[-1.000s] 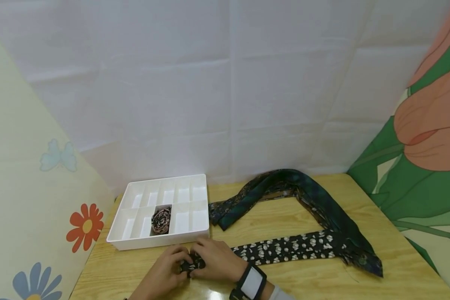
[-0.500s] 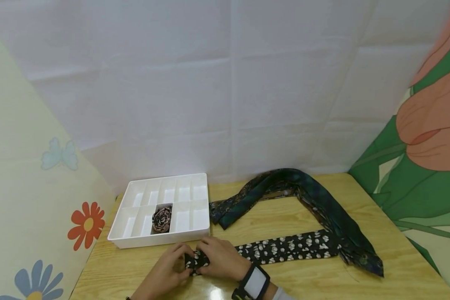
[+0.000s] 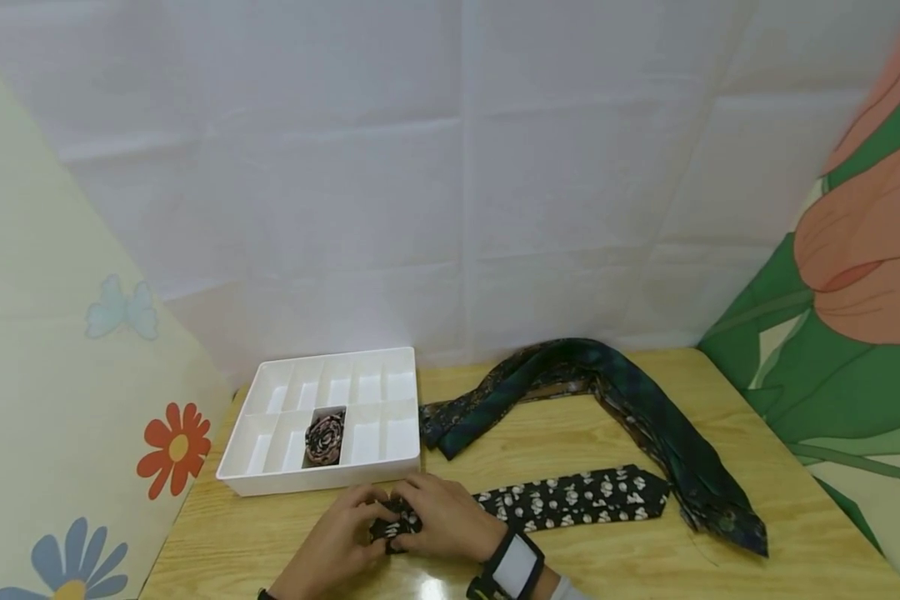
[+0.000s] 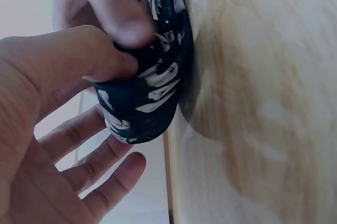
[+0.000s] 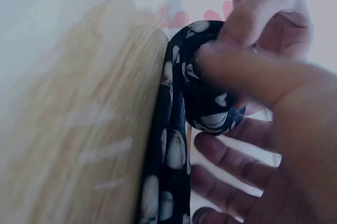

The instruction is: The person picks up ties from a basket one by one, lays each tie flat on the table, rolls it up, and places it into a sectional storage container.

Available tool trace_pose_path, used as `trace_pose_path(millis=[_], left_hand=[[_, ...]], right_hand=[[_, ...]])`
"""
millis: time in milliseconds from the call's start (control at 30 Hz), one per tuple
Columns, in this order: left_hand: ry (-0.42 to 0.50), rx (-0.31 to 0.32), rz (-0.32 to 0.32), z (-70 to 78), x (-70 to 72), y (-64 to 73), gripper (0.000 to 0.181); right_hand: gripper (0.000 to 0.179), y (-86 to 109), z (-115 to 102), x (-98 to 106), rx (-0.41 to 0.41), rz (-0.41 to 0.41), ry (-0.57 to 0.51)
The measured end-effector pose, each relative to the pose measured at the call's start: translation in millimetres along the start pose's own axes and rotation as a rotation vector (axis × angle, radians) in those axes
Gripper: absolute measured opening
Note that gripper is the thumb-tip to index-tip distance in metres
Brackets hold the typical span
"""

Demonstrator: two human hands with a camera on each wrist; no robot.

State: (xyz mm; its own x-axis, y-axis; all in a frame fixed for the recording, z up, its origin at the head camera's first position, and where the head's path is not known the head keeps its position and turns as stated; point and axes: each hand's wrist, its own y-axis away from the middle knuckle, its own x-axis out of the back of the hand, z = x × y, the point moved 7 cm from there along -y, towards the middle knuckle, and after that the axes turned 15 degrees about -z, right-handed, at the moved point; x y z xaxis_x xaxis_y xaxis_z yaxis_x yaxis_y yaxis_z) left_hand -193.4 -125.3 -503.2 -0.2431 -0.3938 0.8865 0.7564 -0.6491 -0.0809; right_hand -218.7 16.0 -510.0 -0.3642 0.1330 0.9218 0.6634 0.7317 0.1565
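Observation:
A black necktie with white floral print (image 3: pixel 570 500) lies flat along the table's front, its pointed end to the right. Its left end is coiled into a roll (image 5: pixel 210 103) between my two hands. My left hand (image 3: pixel 337 533) pinches the roll from the left, thumb on the near side, other fingers spread behind it in the left wrist view. From the right, my right hand (image 3: pixel 446 521) holds the same roll with thumb and fingers; its thumb is blurred in the right wrist view. In the head view the fingers partly hide the roll.
Behind my hands stands a white divided tray (image 3: pixel 318 482), a rolled brownish patterned necktie (image 3: pixel 325 438) in one front compartment. Dark green and patterned neckties (image 3: pixel 645 400) lie in a bent heap at right, close to the floral tie's tip. A white sheet (image 3: pixel 465 208) backs the table.
The floral necktie's flat end has slid left, so its pointed tip now shows clear of the dark neckties. My hands stay at nearly the same spot, fingers shifting on the roll.

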Motion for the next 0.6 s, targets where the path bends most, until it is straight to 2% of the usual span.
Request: trace_pose_path(millis=[133,267,400,500,600], left_hand=[[0.017,-0.004,-0.011,0.5,-1.2,-1.3,0.041],[0.03,-0.034,-0.004,-0.1,-1.2,0.5,0.041],[0.062,-0.022,-0.037,-1.6,0.5,1.9,0.036],[0.066,-0.012,-0.068,-1.1,0.6,0.5,0.032],[0.043,-0.026,-0.063,1.3,0.1,-1.7,0.032]], right_hand=[[0.046,1.3,-0.1,0.7,-0.01,0.004,0.034],[0.055,4.9,3.2,-0.6,0.011,-0.046,0.029],[0.044,7.8,8.1,0.4,0.039,-0.103,0.003],[0.042,8.4,8.7,2.6,0.054,-0.094,-0.007],[0.049,7.9,5.6,4.7,0.069,-0.075,0.002]])
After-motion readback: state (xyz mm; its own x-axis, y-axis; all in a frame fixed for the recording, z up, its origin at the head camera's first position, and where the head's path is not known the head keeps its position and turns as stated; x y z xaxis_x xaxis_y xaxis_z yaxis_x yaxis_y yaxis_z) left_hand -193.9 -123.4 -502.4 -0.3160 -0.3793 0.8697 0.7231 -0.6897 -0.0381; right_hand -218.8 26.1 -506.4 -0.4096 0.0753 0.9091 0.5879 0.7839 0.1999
